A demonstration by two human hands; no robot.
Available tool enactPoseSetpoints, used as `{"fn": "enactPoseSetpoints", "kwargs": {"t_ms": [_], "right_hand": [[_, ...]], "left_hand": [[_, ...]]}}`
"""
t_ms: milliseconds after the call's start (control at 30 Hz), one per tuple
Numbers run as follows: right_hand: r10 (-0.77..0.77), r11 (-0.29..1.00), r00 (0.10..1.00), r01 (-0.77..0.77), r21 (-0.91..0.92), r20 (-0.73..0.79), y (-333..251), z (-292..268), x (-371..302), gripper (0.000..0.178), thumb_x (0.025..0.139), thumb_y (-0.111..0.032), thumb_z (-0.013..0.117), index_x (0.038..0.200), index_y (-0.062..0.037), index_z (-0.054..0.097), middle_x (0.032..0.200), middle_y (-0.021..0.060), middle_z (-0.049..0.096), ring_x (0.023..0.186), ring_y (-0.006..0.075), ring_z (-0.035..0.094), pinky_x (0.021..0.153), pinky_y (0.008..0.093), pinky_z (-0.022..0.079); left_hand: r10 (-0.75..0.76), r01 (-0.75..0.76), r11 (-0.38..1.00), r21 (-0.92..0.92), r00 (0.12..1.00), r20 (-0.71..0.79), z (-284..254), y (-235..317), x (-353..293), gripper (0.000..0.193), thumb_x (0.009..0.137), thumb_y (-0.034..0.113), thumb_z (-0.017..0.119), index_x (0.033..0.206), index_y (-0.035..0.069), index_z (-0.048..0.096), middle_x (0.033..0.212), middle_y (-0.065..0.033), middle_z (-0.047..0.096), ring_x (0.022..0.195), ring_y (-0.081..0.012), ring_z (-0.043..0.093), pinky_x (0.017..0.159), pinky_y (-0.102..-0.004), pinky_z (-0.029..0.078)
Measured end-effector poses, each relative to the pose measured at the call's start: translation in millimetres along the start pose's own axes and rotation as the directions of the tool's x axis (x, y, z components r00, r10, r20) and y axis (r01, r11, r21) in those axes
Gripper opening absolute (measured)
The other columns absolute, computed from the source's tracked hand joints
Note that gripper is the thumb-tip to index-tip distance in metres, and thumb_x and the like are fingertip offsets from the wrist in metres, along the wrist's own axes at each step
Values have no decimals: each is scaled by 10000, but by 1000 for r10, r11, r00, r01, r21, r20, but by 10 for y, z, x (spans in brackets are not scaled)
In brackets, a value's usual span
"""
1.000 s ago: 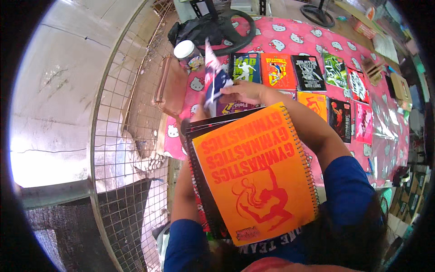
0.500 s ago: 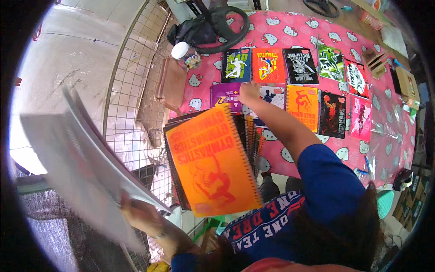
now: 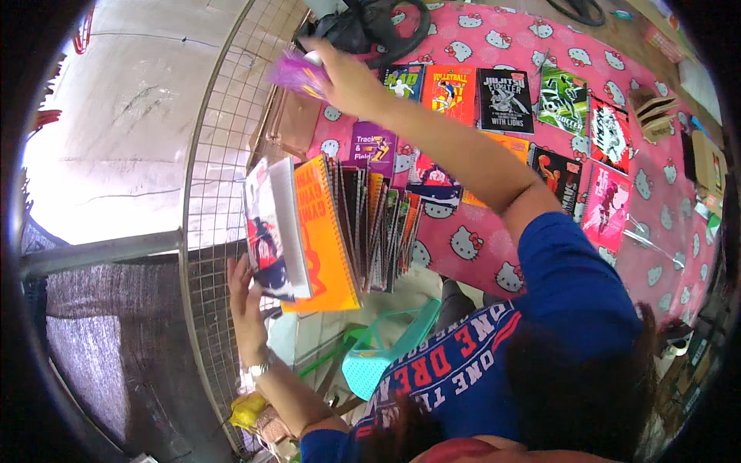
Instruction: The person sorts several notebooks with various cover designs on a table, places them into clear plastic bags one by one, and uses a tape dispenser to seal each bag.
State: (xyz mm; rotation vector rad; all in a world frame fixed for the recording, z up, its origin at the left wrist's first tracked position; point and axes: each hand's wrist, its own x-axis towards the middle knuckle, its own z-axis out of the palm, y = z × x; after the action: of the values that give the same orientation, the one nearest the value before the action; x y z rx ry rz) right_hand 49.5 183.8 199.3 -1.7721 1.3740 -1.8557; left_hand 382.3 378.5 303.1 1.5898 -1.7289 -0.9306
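My right hand is raised over the far left of the table, gripping a small purple notebook that is smeared by motion. Below it, another purple notebook lies on the table. At the left, my left hand holds a white notebook with a red and dark blue figure by its lower left edge. That notebook leans against an orange spiral notebook. Behind the orange one, a row of several spiral notebooks stands fanned on edge at the table's near left corner.
Sports notebooks lie in rows on the pink patterned tablecloth, including a black one and a pink one. A wire mesh panel borders the left. A green plastic stool stands below, and a black bag lies at the back.
My right hand has lifted a purple notebook off the table and swung it up and left. My left hand has brought its notebook back from the far left against the orange one. The view has shifted.
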Motion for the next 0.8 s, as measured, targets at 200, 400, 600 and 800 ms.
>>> {"fn": "enactPoseSetpoints", "kwargs": {"t_ms": [200, 400, 600, 800], "right_hand": [[-133, 964, 979, 164, 210, -154, -1618, -909, 512, 531, 746, -155, 659, 1253, -118, 506, 1084, 249, 571, 907, 385, 583, 813, 458, 480], [115, 984, 789, -7, -178, 604, -1417, -377, -513, 396, 757, -346, 686, 1021, -67, 592, 1038, 167, 603, 875, 385, 622, 761, 504, 506], [530, 847, 848, -527, -65, 33, -141, -829, -214, 373, 827, -409, 601, 1000, -81, 638, 898, 174, 650, 823, 329, 646, 703, 441, 506], [524, 351, 753, -617, -705, -398, 1942, -819, -1262, 338, 808, -306, 611, 1001, -28, 614, 1096, 182, 599, 1046, 383, 554, 864, 485, 458]], "left_hand": [[121, -120, 975, 184, 993, 8, 184, 152, 253, 605, 695, -6, 716, 1264, 66, 522, 1233, -84, 509, 1084, -208, 478, 959, -329, 362], [-72, 70, 997, -24, 991, -113, -222, -99, 307, 403, 933, 249, 488, 1258, 13, 516, 1173, -88, 595, 989, -170, 533, 846, -355, 410], [115, -117, 956, 269, 993, 24, 151, 1200, 1436, 486, 939, 375, 434, 1235, 10, 555, 1209, -97, 580, 1081, -191, 514, 897, -352, 400], [64, -259, 942, 214, 764, 642, 2675, 1959, 3421, 339, 898, 203, 476, 1202, 81, 564, 1127, -66, 620, 946, -164, 581, 837, -299, 456]]}}
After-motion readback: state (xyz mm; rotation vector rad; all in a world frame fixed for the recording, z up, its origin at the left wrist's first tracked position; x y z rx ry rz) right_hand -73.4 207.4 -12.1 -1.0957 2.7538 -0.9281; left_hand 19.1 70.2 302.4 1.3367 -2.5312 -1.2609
